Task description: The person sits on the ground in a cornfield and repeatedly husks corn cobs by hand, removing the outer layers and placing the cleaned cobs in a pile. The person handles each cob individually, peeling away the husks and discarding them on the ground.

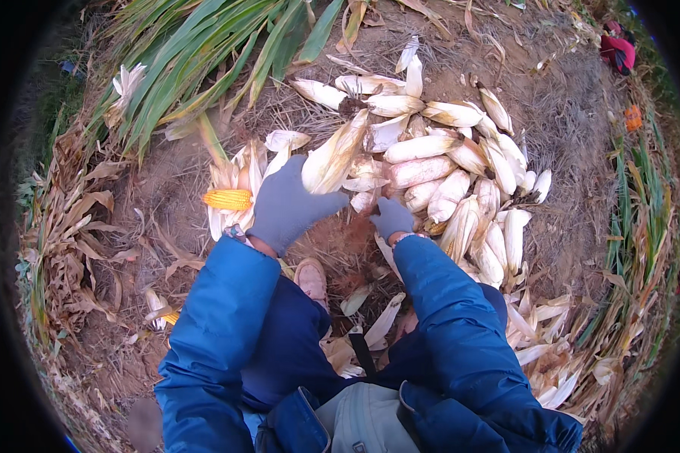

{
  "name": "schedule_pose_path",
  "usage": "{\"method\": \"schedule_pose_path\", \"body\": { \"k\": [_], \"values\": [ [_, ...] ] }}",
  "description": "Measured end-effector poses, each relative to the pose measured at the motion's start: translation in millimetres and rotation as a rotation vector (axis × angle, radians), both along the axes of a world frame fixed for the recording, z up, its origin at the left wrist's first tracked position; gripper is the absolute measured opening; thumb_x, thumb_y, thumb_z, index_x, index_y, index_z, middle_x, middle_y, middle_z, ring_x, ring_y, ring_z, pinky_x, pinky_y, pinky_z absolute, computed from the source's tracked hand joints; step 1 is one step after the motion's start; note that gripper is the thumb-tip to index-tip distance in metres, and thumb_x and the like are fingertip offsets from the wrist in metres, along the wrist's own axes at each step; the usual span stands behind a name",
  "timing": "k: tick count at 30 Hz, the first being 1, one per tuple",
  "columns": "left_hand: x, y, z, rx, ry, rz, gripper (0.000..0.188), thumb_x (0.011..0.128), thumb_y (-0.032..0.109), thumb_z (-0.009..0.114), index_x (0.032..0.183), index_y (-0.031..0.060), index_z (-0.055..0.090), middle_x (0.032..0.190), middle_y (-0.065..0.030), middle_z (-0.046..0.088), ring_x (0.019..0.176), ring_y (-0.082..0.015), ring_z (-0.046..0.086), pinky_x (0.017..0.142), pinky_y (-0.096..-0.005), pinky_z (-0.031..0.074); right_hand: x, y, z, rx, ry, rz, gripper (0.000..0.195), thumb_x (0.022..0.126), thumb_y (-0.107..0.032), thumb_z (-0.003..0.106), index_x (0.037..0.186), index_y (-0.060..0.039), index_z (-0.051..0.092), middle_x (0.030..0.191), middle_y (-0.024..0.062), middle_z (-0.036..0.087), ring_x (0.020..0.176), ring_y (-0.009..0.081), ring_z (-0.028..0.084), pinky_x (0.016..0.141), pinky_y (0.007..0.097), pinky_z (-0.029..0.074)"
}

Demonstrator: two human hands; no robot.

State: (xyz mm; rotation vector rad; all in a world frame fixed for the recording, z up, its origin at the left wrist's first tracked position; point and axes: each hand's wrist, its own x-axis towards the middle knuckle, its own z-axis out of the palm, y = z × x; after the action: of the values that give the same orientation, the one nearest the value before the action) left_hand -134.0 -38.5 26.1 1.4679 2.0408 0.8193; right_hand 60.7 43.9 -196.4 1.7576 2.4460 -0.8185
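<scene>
My left hand (289, 204), in a grey glove, is around the near end of a corn ear in pale dry husk (337, 153). Its thumb points right beneath the ear, and the other fingers are partly hidden. My right hand (392, 218), also gloved, is low at the near left edge of a pile of husk-covered corn ears (419, 172). Its fingers look curled, but whether they grip anything cannot be seen. Left of my left hand, a bare yellow corn cob (227, 199) lies against opened husks (249, 164).
Cut green corn stalks (204, 62) lie at the upper left, dry leaves (82, 238) at the left. Loose husks (544, 340) cover the lower right. Another yellow cob (171, 317) shows near my left sleeve. A person in red (619, 52) is far off at the upper right.
</scene>
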Motion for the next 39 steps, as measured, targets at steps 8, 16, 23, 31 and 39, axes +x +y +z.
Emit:
{"method": "schedule_pose_path", "body": {
  "k": [8,16,23,31,39],
  "values": [
    [-0.3,-3.4,1.3,-0.052,0.039,-0.108,0.069,0.06,0.039,0.078,0.113,0.0016,0.057,0.098,-0.0177,0.064,0.091,-0.0284,0.063,0.08,-0.0358,0.048,76.9,71.2,54.0,-0.085,0.825,-0.515,0.026,0.071,-0.013,0.074,0.093,-0.0004,0.066,0.08,0.007,0.066,0.07,0.013,0.06,0.062,0.0265,0.049],
    [9.2,-12.5,-1.8,0.014,-0.042,-0.15,0.073,0.06,0.044,0.079,0.112,-0.0022,0.056,0.1,-0.018,0.063,0.093,-0.0278,0.061,0.081,-0.0354,0.047,384.3,28.6,153.2,0.282,0.597,-0.638,0.019,0.073,-0.01,0.074,0.085,-0.0019,0.062,0.074,0.0011,0.061,0.065,0.0097,0.055,0.057,0.0252,0.045],
    [26.3,-12.5,6.6,-0.096,-0.582,-0.218,0.073,0.066,0.044,0.078,0.114,-0.0063,0.055,0.104,-0.0144,0.063,0.091,-0.0184,0.06,0.081,-0.0295,0.047,593.8,-298.4,121.1,-0.282,-0.665,-1.015,0.023,0.081,-0.023,0.062,0.102,-0.0119,0.061,0.089,0.0087,0.064,0.075,0.0221,0.062,0.07,0.0363,0.049],
    [43.5,-13.6,7.0,0.066,-0.421,-0.159,0.075,0.067,0.053,0.073,0.113,-0.0035,0.057,0.101,-0.0186,0.064,0.091,-0.0255,0.062,0.08,-0.0352,0.047,519.1,-197.1,159.5,0.774,-0.135,-0.758,0.01,0.074,-0.013,0.062,0.081,-0.0063,0.065,0.077,0.0148,0.066,0.076,0.0335,0.063,0.071,0.0409,0.049],
    [59.8,-23.1,26.2,0.202,0.046,-0.083,0.067,0.063,0.037,0.079,0.112,-0.0016,0.054,0.099,-0.019,0.063,0.09,-0.0281,0.062,0.08,-0.0356,0.048,157.4,-27.9,257.5,-0.246,0.999,-0.335,0.033,0.087,-0.03,0.06,0.108,-0.0041,0.06,0.083,0.0048,0.061,0.062,0.0112,0.058,0.059,0.0243,0.05]
  ]
}}
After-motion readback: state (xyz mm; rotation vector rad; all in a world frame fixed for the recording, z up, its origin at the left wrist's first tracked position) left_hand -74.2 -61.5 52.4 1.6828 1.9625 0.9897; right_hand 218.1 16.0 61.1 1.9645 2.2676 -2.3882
